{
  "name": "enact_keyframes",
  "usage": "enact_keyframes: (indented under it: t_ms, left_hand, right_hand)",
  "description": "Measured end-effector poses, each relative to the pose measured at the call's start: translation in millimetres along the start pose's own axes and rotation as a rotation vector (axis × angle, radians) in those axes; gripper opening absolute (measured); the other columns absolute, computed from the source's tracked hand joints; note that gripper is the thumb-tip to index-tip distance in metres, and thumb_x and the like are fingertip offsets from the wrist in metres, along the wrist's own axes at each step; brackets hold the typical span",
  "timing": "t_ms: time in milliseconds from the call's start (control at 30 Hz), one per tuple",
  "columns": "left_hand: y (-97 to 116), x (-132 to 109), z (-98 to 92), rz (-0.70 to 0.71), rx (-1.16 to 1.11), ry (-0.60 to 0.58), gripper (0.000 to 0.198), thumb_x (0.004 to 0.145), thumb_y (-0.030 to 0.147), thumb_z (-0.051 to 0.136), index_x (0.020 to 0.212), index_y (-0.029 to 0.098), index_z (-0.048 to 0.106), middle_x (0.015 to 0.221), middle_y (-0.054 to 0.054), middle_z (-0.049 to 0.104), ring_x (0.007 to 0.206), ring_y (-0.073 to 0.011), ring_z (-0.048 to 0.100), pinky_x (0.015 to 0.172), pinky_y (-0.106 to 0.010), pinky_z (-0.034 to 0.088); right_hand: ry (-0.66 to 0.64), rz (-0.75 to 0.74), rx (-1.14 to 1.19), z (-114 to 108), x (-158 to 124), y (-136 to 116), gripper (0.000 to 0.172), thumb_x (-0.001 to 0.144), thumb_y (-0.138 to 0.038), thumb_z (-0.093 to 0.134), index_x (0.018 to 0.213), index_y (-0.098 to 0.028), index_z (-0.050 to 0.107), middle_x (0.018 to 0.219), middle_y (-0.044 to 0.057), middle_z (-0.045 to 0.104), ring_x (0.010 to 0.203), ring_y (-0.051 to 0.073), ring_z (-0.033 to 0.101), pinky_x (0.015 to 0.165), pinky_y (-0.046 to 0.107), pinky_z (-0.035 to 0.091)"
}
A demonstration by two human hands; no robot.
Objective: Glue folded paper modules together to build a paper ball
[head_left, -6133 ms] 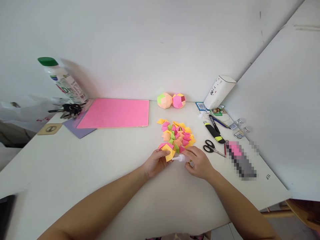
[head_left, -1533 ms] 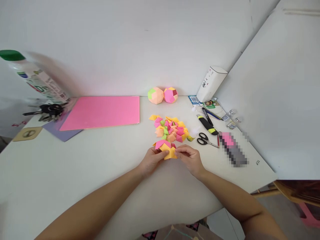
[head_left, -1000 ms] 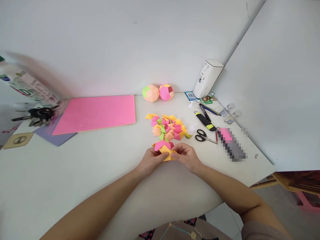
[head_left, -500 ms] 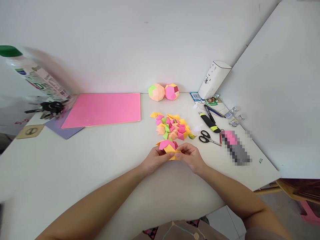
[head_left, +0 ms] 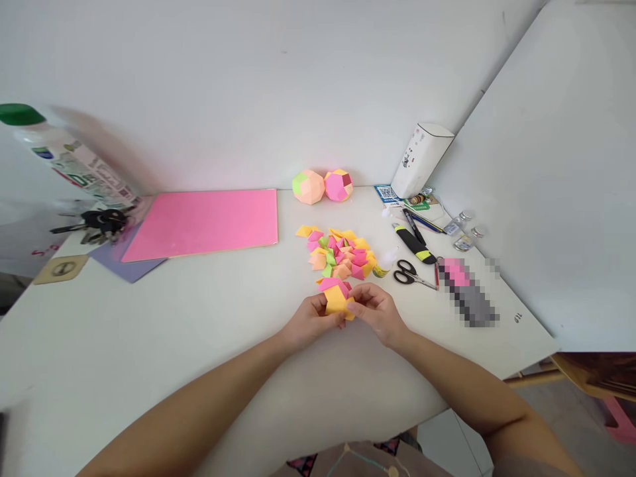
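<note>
Between my two hands is a partly joined origami paper ball, with yellow faces toward me and pink ones at its far side. My left hand grips it from the left, thumb along the lower edge. Fingers of my right hand pinch its right edge. Just beyond lies a pile of folded paper pieces in pink, yellow, peach and green. Two finished paper balls, one peach and green, one mostly pink, rest against the wall.
A pink board lies at the left over a purple sheet, near keys and a green-capped bottle. To the right are scissors, a utility knife, pens, small jars and a white box.
The paper ball has been turned slightly in my hands, so a broad yellow face now shows. My left thumb has slid lower. The view has shifted a little.
</note>
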State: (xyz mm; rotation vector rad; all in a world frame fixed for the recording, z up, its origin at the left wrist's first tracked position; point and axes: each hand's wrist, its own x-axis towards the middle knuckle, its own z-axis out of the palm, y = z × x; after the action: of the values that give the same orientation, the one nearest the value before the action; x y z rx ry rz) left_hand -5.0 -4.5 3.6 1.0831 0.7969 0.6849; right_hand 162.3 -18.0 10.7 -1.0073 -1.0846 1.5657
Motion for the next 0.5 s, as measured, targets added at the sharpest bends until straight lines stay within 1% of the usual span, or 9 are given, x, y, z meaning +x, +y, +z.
enact_keyframes:
  t_ms: [100,167,333,400,500]
  left_hand:
    - [-0.6,-0.2,0.3,-0.008,0.039,-0.027,0.008,0.070,0.021,0.063,0.074,0.015,0.064,0.066,0.000,0.056,0.063,-0.0126,0.049,0.062,-0.026,0.039]
    - [-1.0,-0.6,0.7,-0.014,0.039,-0.018,0.009,0.070,0.021,0.063,0.076,0.015,0.063,0.066,0.000,0.055,0.061,-0.0113,0.047,0.058,-0.024,0.036]
    - [-3.7,-0.8,-0.2,-0.016,-0.014,0.059,0.020,0.073,0.030,0.063,0.086,0.015,0.059,0.070,0.001,0.055,0.062,-0.0101,0.046,0.059,-0.023,0.037]
    - [-4.8,-0.5,0.0,-0.018,-0.035,0.060,0.025,0.073,0.033,0.064,0.090,0.015,0.059,0.073,0.000,0.055,0.063,-0.0105,0.047,0.060,-0.023,0.037]
    - [-4.9,-0.4,2.3,-0.021,-0.040,0.059,0.031,0.072,0.036,0.067,0.094,0.016,0.058,0.078,-0.001,0.056,0.067,-0.0115,0.049,0.061,-0.024,0.037]
  right_hand:
    - [0.032,0.020,-0.033,-1.6,0.3,1.8,0.018,0.067,-0.026,0.073,0.078,-0.021,0.060,0.070,-0.003,0.061,0.060,0.011,0.060,0.056,0.026,0.050]
    - [0.055,0.030,-0.040,-2.9,0.7,3.8,0.018,0.066,-0.026,0.074,0.077,-0.021,0.061,0.070,-0.003,0.060,0.061,0.011,0.059,0.056,0.024,0.049]
    - [0.076,0.035,-0.035,-4.7,2.0,7.0,0.018,0.065,-0.026,0.075,0.076,-0.020,0.061,0.072,-0.003,0.061,0.067,0.011,0.057,0.063,0.025,0.049]
    - [0.082,0.027,-0.041,-4.8,2.6,7.0,0.018,0.065,-0.026,0.075,0.076,-0.020,0.062,0.073,-0.003,0.061,0.068,0.011,0.057,0.064,0.025,0.049]
    - [0.088,0.015,-0.045,-4.4,3.3,6.5,0.017,0.065,-0.026,0.075,0.075,-0.020,0.062,0.072,-0.002,0.061,0.065,0.011,0.056,0.061,0.025,0.049]
